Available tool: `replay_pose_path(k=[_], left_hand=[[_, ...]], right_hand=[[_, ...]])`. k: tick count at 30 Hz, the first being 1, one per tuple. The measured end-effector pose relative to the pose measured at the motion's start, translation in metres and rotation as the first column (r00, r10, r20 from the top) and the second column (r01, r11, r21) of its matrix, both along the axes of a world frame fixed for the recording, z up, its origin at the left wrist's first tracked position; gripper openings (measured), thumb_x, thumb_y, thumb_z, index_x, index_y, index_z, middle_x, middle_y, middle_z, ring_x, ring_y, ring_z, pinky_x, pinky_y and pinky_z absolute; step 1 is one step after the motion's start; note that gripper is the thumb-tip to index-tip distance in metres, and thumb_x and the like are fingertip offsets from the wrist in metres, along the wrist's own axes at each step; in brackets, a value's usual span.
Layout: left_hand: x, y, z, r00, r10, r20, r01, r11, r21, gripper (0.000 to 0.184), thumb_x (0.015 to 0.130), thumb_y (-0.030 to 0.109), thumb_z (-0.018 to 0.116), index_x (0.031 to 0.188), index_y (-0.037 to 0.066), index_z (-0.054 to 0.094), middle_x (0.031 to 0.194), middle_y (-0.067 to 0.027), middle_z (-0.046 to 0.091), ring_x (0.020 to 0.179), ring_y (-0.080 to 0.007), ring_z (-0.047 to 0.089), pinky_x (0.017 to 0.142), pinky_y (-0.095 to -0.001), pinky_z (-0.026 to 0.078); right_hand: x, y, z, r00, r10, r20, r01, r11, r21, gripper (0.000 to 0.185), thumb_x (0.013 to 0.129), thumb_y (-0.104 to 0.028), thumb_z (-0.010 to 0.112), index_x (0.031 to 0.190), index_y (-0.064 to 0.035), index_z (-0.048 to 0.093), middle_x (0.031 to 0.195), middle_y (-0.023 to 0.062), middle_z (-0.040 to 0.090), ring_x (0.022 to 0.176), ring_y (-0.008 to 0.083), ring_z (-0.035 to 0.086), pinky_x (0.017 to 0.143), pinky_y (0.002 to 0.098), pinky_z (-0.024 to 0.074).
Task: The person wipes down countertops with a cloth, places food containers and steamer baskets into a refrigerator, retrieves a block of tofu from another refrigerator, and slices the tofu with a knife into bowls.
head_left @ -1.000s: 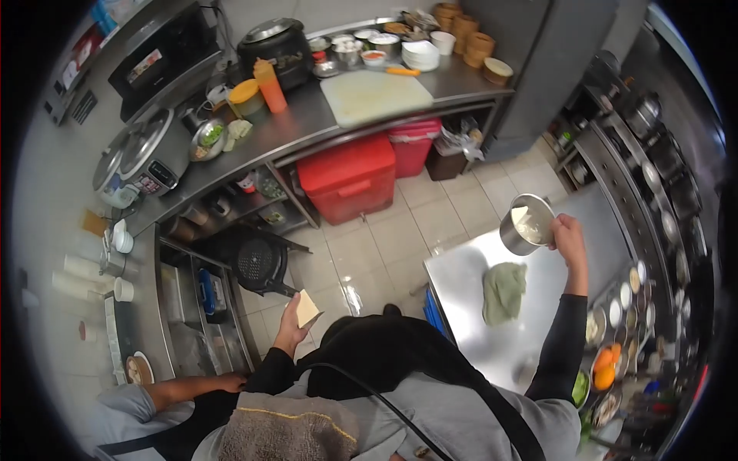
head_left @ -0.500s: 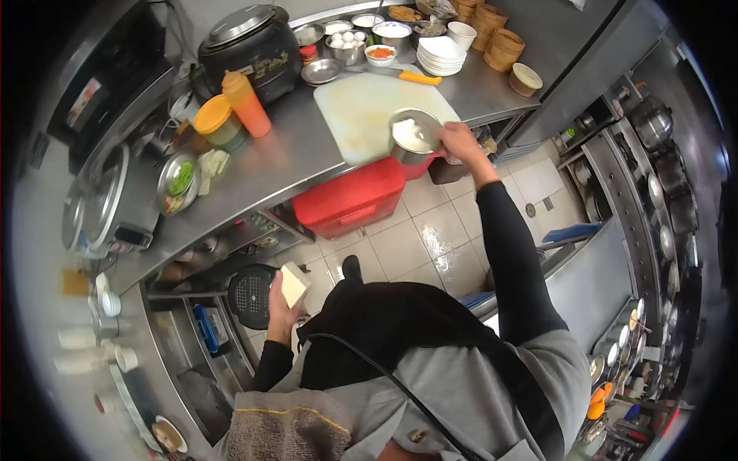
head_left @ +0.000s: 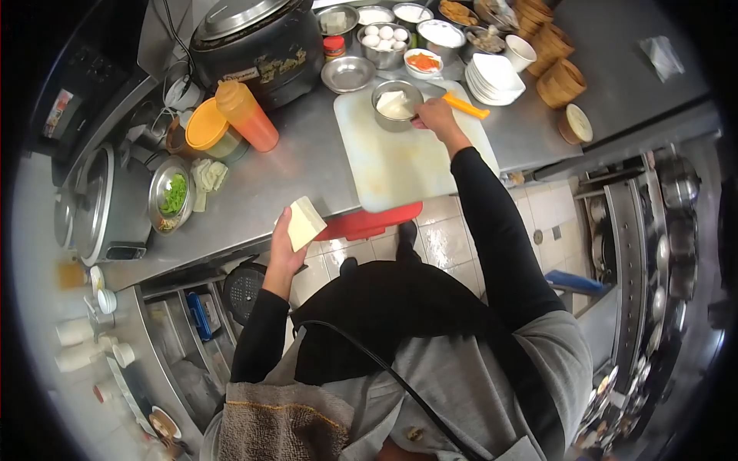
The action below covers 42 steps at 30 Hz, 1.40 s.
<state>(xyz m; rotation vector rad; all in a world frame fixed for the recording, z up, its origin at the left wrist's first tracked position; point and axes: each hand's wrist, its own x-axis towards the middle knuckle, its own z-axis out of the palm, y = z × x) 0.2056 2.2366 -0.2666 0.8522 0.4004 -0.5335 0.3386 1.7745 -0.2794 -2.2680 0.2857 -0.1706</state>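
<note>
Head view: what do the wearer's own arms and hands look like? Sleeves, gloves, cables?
Left hand and right hand: no gloves. Plain black sleeves end near the wrists, with a looser grey shirt sleeve over the right upper arm. A thin black cord crosses the chest; no cable shows along either forearm.

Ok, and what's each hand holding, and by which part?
The left hand holds a cream-coloured block along its side; the right hand, a metal pot by its side, any handle hidden.
</note>
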Motion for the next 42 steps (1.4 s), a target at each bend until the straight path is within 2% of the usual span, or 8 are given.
replay_pose_path(k=[2,6,9,12,16,25,31,42], left_hand=[[-0.004,-0.013,0.004,0.998,0.062,-0.018,-0.063,0.998,-0.028,0.038,0.099,0.041,0.057,0.122,0.010,0.057,0.113,-0.0077,0.066,0.105,-0.0248,0.064,0.093,-0.0420,0.053],[-0.035,-0.034,0.005,0.976,0.209,-0.068,-0.208,0.978,0.018,0.040,0.099,0.045,0.056,0.121,0.012,0.059,0.112,-0.0059,0.066,0.103,-0.0235,0.065,0.090,-0.0381,0.053],[-0.052,-0.049,0.001,0.954,0.288,-0.089,-0.280,0.956,0.089,0.043,0.099,0.049,0.054,0.122,0.013,0.060,0.112,-0.0049,0.066,0.101,-0.0222,0.065,0.085,-0.0365,0.054],[-0.059,-0.059,0.006,0.938,0.326,-0.119,-0.312,0.942,0.121,0.043,0.100,0.048,0.053,0.123,0.012,0.058,0.111,-0.0043,0.067,0.098,-0.0218,0.066,0.084,-0.0366,0.055],[-0.048,-0.068,0.013,0.930,0.353,-0.106,-0.339,0.932,0.132,0.041,0.100,0.044,0.054,0.124,0.011,0.057,0.110,-0.0048,0.067,0.098,-0.0221,0.066,0.085,-0.0370,0.055],[-0.006,-0.053,0.008,0.954,0.288,-0.077,-0.285,0.957,0.054,0.042,0.100,0.044,0.055,0.124,0.010,0.057,0.113,-0.0057,0.066,0.103,-0.0227,0.065,0.090,-0.0380,0.054],[0.018,-0.039,-0.001,0.967,0.240,-0.086,-0.241,0.971,-0.004,0.042,0.101,0.043,0.054,0.124,0.009,0.058,0.114,-0.0067,0.066,0.103,-0.0231,0.065,0.090,-0.0381,0.054],[0.028,-0.020,-0.020,0.974,0.203,-0.106,-0.202,0.979,0.021,0.045,0.101,0.047,0.050,0.124,0.010,0.058,0.114,-0.0076,0.066,0.104,-0.0246,0.065,0.088,-0.0395,0.054]], right_hand=[[0.001,-0.011,0.026,0.967,-0.060,-0.248,0.096,0.986,0.134,0.030,0.081,-0.031,0.068,0.082,-0.0009,0.072,0.077,0.0161,0.072,0.073,0.0307,0.071,0.071,0.0402,0.0561],[-0.014,0.011,0.111,0.996,-0.039,-0.075,-0.001,0.882,-0.472,0.025,0.085,-0.028,0.065,0.085,-0.0027,0.071,0.084,0.0174,0.072,0.084,0.0326,0.070,0.074,0.0460,0.0543],[0.019,0.016,0.092,0.933,0.355,0.052,-0.310,0.871,-0.381,0.021,0.087,-0.020,0.061,0.090,-0.0005,0.070,0.090,0.0203,0.071,0.088,0.0352,0.070,0.077,0.0477,0.0549],[0.042,0.029,0.073,0.889,0.443,-0.114,-0.436,0.745,-0.504,0.019,0.088,-0.013,0.057,0.095,-0.0013,0.070,0.096,0.0221,0.071,0.092,0.0376,0.069,0.081,0.0486,0.0552],[0.045,0.035,0.075,0.929,0.288,-0.233,-0.366,0.806,-0.464,0.024,0.086,-0.012,0.058,0.105,-0.0010,0.068,0.118,0.0237,0.065,0.108,0.0359,0.066,0.087,0.0450,0.0551],[0.046,0.028,0.072,0.800,0.530,-0.283,-0.597,0.650,-0.470,0.034,0.073,-0.022,0.080,0.096,-0.0046,0.062,0.105,0.0149,0.062,0.105,0.0326,0.062,0.092,0.0427,0.0512],[0.051,0.026,0.067,0.770,0.558,-0.310,-0.620,0.538,-0.571,0.048,0.072,-0.018,0.080,0.113,-0.0042,0.060,0.113,0.0155,0.063,0.110,0.0327,0.061,0.095,0.0424,0.0496],[0.082,0.035,0.086,0.594,0.505,-0.626,-0.788,0.523,-0.325,0.060,0.067,-0.023,0.078,0.121,-0.0037,0.061,0.111,0.0208,0.068,0.104,0.0372,0.065,0.087,0.0432,0.0533]])
